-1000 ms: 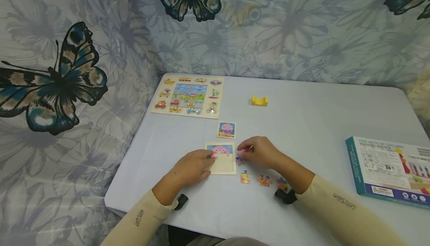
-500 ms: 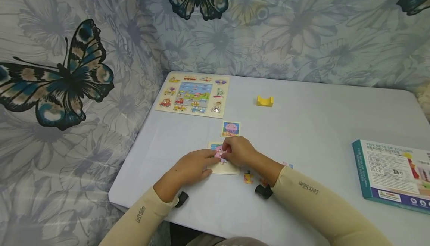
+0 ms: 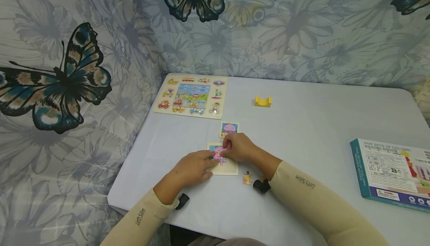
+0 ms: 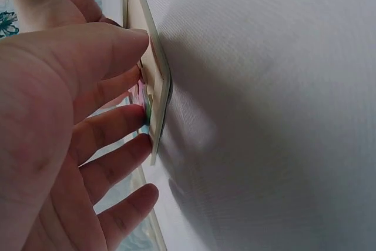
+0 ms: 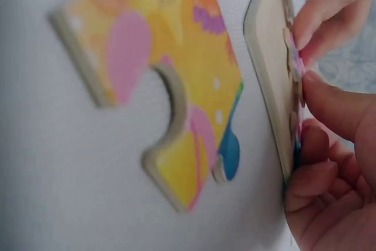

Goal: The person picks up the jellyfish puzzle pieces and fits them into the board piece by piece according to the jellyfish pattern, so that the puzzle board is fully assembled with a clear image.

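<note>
A small wooden puzzle tray [image 3: 230,169] lies on the table, its lower part bare wood. My left hand [image 3: 192,168] rests at the tray's left side, fingers extended; the left wrist view shows fingertips against the tray [image 4: 154,66]. Over the tray's upper part, my right hand [image 3: 239,148] pinches a pink-and-purple piece [image 5: 298,77] between thumb and curled fingers, low against other pieces. Its exact fit is hidden by the fingers. A yellow-orange loose piece [image 3: 247,178] lies just right of the tray, large in the right wrist view.
A jellyfish picture card [image 3: 229,128] lies above the tray, partly behind my right hand. Farther back are a vehicle puzzle board [image 3: 216,112] and a yellow curved block [image 3: 262,102]. A teal-edged box [image 3: 389,167] lies at the right. My right forearm covers other loose pieces.
My right hand has moved left from beside the tray to over it, bringing the pink-and-purple piece there. During the last half second it has barely moved. My left hand stays at the tray.
</note>
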A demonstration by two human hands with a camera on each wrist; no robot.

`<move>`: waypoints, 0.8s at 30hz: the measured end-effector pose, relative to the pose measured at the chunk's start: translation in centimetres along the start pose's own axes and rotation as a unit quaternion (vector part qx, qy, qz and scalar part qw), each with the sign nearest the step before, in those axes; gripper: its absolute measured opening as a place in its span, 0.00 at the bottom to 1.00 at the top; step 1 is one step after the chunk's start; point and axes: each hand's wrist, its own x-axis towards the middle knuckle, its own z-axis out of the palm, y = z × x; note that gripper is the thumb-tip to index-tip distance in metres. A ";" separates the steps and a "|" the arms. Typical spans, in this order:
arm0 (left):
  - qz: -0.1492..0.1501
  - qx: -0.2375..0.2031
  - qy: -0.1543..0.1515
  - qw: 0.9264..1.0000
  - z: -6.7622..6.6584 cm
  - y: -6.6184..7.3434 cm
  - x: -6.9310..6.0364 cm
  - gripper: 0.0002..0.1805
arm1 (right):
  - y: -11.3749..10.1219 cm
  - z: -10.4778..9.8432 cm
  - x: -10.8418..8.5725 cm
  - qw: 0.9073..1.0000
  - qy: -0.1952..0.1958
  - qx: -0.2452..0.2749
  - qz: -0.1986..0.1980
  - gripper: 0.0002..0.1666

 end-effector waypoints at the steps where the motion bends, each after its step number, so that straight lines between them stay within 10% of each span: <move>1: 0.000 -0.001 0.001 1.000 0.0 0.0 0.0 0.24 | 0.0 0.0 0.1 1.000 -0.002 -0.001 0.000 0.15; 24: -0.009 -0.012 0.004 1.000 0.3 -0.3 0.2 0.23 | -0.7 0.5 0.3 0.999 -0.029 -0.026 0.024 0.14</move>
